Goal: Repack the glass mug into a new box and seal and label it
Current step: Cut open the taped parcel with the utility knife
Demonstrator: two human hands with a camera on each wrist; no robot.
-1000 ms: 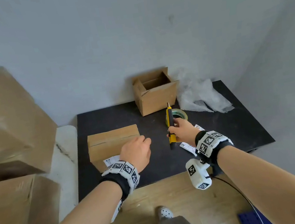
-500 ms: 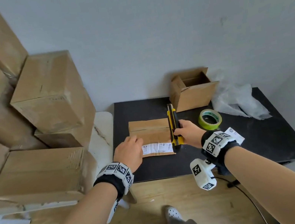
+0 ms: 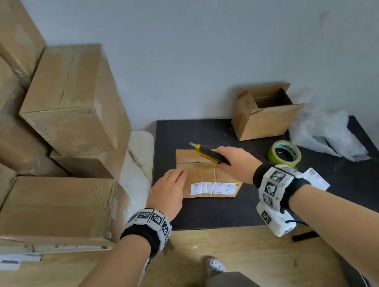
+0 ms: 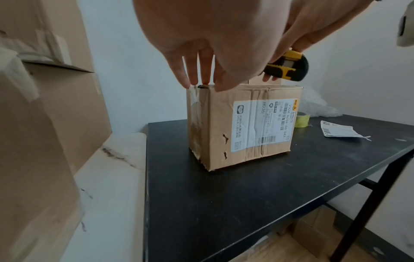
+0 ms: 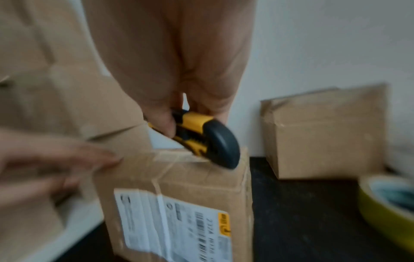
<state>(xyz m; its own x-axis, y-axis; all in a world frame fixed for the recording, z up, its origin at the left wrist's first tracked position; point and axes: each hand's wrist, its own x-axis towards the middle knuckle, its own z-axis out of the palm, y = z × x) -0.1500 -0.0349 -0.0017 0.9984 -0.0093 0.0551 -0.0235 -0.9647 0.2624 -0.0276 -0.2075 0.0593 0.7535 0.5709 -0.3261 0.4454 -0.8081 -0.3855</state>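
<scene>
A taped cardboard box [image 3: 202,171] with a white shipping label [image 4: 264,124] stands on the black table [image 3: 220,211]. My left hand [image 3: 166,192] rests with straight fingers [image 4: 197,72] on the box's top left edge. My right hand [image 3: 234,163] grips a yellow and black utility knife [image 3: 207,154] over the box top, blade end pointing away to the left; the knife [image 5: 201,134] lies low against the taped seam. An open empty cardboard box [image 3: 263,113] stands at the back of the table. The mug is not visible.
A green tape roll [image 3: 284,153], crumpled bubble wrap [image 3: 327,135] and a loose label sheet [image 4: 338,131] lie on the right of the table. Large cartons [image 3: 72,107] are stacked to the left beside a white marble ledge [image 3: 137,167]. Wooden floor lies below.
My right hand carried the knife from beside the tape roll onto the sealed box top and tilted it leftward. My left hand stayed on the box's left edge. The head view swung left.
</scene>
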